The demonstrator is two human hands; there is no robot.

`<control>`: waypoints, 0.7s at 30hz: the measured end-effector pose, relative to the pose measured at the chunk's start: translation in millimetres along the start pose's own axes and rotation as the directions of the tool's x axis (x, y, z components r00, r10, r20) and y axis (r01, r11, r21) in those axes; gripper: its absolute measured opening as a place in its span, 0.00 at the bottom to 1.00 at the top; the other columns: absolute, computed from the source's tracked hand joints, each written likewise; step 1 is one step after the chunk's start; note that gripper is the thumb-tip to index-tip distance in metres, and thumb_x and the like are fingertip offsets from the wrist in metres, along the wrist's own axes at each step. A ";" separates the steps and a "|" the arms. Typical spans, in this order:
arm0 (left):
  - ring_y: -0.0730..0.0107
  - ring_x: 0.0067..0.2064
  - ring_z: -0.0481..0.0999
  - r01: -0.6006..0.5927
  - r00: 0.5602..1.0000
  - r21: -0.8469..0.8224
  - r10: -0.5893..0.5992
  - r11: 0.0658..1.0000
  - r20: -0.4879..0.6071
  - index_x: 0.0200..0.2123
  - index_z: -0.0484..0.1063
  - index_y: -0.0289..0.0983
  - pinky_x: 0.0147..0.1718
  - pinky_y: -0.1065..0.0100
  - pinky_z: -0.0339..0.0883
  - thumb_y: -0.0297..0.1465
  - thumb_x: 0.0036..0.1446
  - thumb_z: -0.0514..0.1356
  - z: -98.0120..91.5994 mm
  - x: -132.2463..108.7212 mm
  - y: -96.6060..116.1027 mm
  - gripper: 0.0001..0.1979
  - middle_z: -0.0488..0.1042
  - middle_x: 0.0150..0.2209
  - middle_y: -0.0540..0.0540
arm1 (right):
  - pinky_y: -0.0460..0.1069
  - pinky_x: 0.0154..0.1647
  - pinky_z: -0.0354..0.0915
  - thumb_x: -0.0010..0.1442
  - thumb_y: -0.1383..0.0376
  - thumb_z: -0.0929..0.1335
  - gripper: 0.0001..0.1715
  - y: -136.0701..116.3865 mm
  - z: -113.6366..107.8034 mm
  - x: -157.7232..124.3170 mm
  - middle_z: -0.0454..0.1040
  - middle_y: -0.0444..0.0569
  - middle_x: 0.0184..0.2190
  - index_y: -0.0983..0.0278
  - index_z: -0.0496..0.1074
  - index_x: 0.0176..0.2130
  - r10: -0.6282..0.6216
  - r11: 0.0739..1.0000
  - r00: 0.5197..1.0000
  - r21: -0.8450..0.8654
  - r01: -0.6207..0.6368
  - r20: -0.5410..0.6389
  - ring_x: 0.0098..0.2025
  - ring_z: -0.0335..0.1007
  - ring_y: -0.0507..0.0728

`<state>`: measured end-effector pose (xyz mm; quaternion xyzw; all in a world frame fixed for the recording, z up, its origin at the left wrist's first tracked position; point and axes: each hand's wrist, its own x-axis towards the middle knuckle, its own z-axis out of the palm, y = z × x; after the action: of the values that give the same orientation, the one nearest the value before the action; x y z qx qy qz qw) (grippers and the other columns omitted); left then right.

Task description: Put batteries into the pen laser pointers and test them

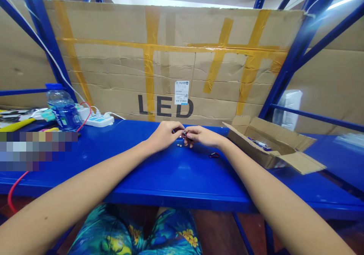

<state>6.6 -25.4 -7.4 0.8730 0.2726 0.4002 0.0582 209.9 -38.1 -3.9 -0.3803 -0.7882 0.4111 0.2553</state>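
Both of my hands meet over the middle of the blue shelf surface (pixel 176 171). My left hand (pixel 166 133) is closed in a pinch on a tiny dark part (pixel 183 133), and my right hand (pixel 200 135) pinches the same part from the other side. The part is too small to name. Two small silvery bits (pixel 179 145) lie on the shelf just under my hands. A short red and black wire loop (pixel 214 155) lies a little to the right of my right wrist.
An open cardboard box (pixel 273 145) sits to the right. A water bottle (pixel 63 111) and a white power strip (pixel 98 119) stand at the back left. A taped cardboard sheet marked LED (pixel 170 65) walls off the back. Blue rack posts (pixel 287 69) flank both sides.
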 end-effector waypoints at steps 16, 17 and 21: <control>0.70 0.35 0.75 -0.111 0.993 0.026 0.111 0.993 0.027 0.37 0.78 0.35 0.36 0.69 0.67 0.25 0.58 0.58 2.7 -2.2 -2.2 0.08 0.78 0.35 0.45 | 0.53 0.48 0.69 0.61 0.65 0.67 0.05 9.2 2.5 3.2 0.73 0.46 0.31 0.65 0.68 0.38 -0.008 0.958 1.000 0.288 0.005 0.009 0.38 0.73 0.53; 0.70 0.36 0.75 -0.126 0.991 0.028 0.125 0.992 0.043 0.37 0.77 0.36 0.37 0.69 0.67 0.26 0.58 0.58 2.2 -2.6 -1.6 0.08 0.77 0.36 0.45 | 0.53 0.49 0.68 0.61 0.66 0.67 0.05 9.5 2.3 3.4 0.73 0.46 0.32 0.65 0.69 0.38 -0.009 0.961 1.000 0.275 0.010 -0.003 0.39 0.73 0.53; 0.70 0.37 0.74 -0.146 0.987 0.031 0.144 0.989 0.075 0.38 0.77 0.36 0.38 0.68 0.67 0.27 0.59 0.57 -1.5 -2.0 0.4 0.09 0.76 0.37 0.45 | 0.51 0.49 0.66 0.57 0.69 0.67 0.05 10.2 -2.6 3.0 0.74 0.46 0.37 0.65 0.70 0.36 -0.045 0.989 0.998 0.141 0.051 -0.048 0.42 0.71 0.54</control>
<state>4.6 -27.0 -7.6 0.9053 0.2134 0.3665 0.0226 214.0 -30.7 -10.8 -0.3513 -0.7598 0.4514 0.3092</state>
